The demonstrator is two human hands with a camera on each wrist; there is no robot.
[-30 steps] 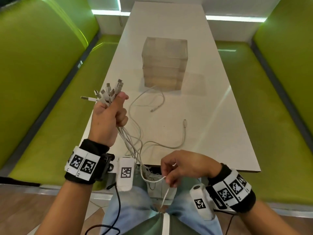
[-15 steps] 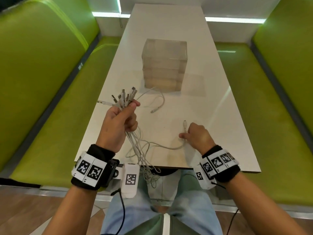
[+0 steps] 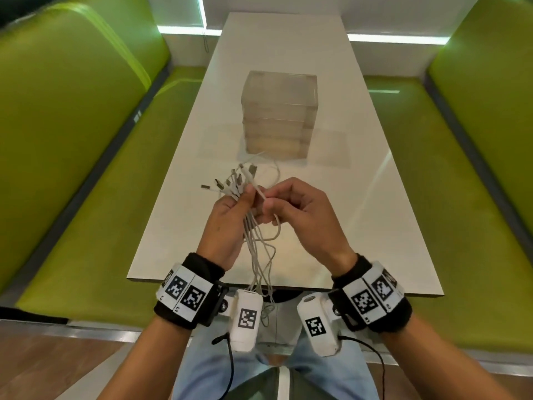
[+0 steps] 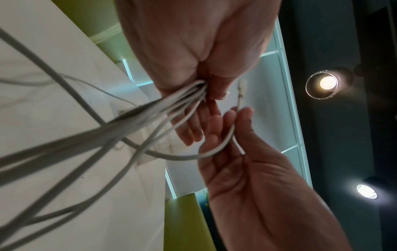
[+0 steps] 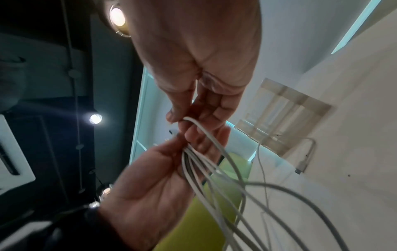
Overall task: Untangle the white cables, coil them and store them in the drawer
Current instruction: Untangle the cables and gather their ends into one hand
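Note:
My left hand (image 3: 240, 202) grips a bundle of white cables (image 3: 253, 241) above the near table edge. Their plugs (image 3: 235, 180) fan out above the fist, and the loose lengths hang down past the edge toward my lap. My right hand (image 3: 274, 202) is right beside it and pinches one cable end (image 3: 259, 192) between thumb and fingers. In the left wrist view this cable (image 4: 233, 129) curves across the right hand's fingers (image 4: 227, 129), plug up. The right wrist view shows the pinch (image 5: 187, 119) close to the left hand (image 5: 154, 169). The translucent drawer unit (image 3: 279, 116) stands mid-table, all drawers closed.
A white table (image 3: 360, 226) runs away from me between two green benches (image 3: 86, 197). One cable end with a USB plug (image 5: 303, 164) still lies on the table near the drawer unit (image 5: 283, 118). My knees are under the near edge.
My right hand lifted a cable end off the table and brought it up against the left hand's bundle. The left hand shifted right and nearer the table's middle.

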